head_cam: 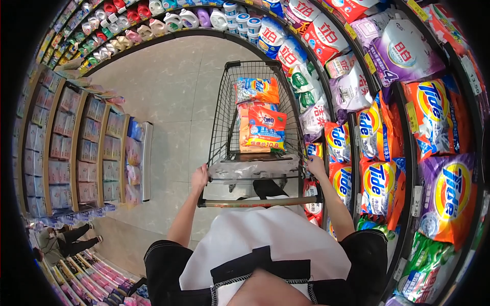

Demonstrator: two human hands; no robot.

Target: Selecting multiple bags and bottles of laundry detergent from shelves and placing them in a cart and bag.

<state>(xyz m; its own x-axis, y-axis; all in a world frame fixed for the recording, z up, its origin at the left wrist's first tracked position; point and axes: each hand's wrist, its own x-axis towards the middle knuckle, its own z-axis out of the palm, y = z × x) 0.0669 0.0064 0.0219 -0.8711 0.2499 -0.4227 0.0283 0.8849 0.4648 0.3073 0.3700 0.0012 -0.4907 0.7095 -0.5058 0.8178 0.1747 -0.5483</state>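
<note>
A black wire shopping cart [219, 114] stands before me, its brown handlebar [260, 202] close to my waist. My left hand [200, 177] is closed around the cart's left side edge, forward of the handlebar. On the opposite side edge, my right hand [316, 167] grips the frame near the shelf. Inside the basket lie a red and blue OMO laundry powder bag [267, 128] and an orange and blue Tide bag [257, 90]. Other packs are partly hidden beneath the OMO bag. Crumpled clear plastic [254, 168] covers the folded child-seat area between my hands.
Shelves of Tide powder bags [377, 183] run close along the cart's right side. Ahead curve shelves of detergent bottles [189, 19] and white tubs [242, 21]. A rack of tissue packs [88, 149] stands left across grey floor tiles [168, 99]. A person [67, 241] is at lower left.
</note>
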